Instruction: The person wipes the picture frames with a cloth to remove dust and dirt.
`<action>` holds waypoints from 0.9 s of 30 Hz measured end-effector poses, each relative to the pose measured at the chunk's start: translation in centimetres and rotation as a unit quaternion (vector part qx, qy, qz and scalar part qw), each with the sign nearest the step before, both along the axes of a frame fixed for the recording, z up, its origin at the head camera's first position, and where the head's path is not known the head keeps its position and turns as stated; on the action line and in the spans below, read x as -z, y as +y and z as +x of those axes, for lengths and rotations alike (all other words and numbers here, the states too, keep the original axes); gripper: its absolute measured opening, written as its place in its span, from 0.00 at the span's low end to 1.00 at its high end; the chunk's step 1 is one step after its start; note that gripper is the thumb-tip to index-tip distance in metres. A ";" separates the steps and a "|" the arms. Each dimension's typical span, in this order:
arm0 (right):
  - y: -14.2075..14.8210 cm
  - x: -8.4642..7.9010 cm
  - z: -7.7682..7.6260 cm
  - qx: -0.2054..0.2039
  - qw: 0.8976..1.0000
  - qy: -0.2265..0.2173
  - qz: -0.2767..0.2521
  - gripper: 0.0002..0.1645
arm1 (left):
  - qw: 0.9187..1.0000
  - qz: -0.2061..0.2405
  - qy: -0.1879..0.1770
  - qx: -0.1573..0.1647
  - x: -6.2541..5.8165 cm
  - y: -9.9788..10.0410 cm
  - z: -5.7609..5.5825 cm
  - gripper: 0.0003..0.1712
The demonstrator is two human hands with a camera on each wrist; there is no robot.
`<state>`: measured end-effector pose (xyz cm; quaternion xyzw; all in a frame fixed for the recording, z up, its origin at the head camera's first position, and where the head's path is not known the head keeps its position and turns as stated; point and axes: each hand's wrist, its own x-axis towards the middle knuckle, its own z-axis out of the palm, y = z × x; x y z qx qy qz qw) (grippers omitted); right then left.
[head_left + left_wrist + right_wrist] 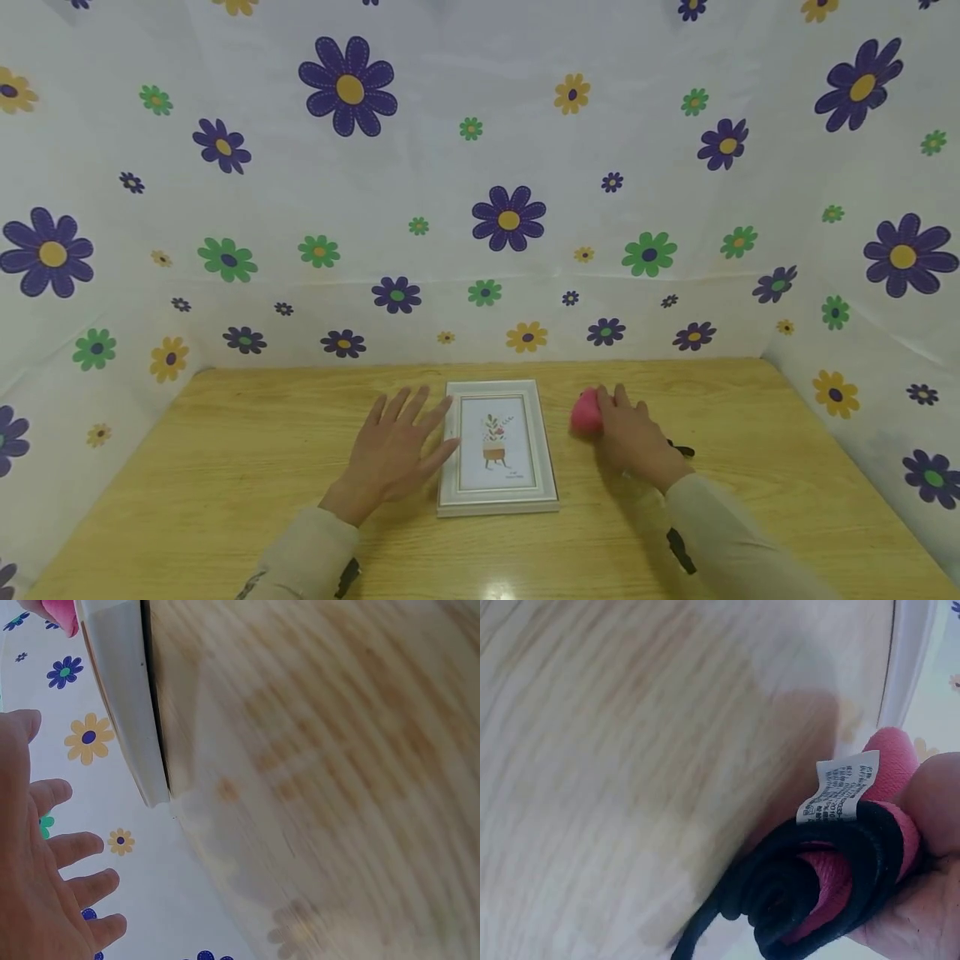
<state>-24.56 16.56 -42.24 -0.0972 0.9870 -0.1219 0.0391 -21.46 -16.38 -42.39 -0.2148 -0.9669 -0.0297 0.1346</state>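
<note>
A white picture frame (498, 510) lies flat on the wooden table, its print showing a plant in a brown pot on legs. To its left hovers my left hand (390, 458), fingers spread and holding nothing. The left wrist view shows that hand (45, 862) apart from the frame's edge (124, 697). Right of the frame, my right hand (637, 437) grips a rolled pink cloth (587, 414). Up close, the pink cloth (892, 757) has a black edging or cord (870, 840) wound around it and a white printed label (838, 787). My palm hides part of the roll.
The wooden table (247, 467) extends on both sides of the frame. White sheeting (420, 167) printed with purple, green and yellow flowers walls in the back and both sides. A black strap end (681, 448) shows beside my right wrist.
</note>
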 end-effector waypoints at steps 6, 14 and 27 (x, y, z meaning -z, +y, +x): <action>0.4 -1.0 -0.2 -0.008 1.000 0.024 -0.001 0.34 | 1.000 -0.001 0.010 -0.001 0.1 -0.3 -0.1 0.34; -0.4 -2.4 -0.2 -0.034 0.998 0.053 0.005 0.38 | 1.000 -0.006 0.012 -0.008 0.1 -0.6 -0.2 0.34; -3.4 -2.3 0.4 -0.053 0.995 0.079 0.008 0.36 | 1.000 -0.012 -0.012 -0.017 0.6 -0.9 -0.2 0.34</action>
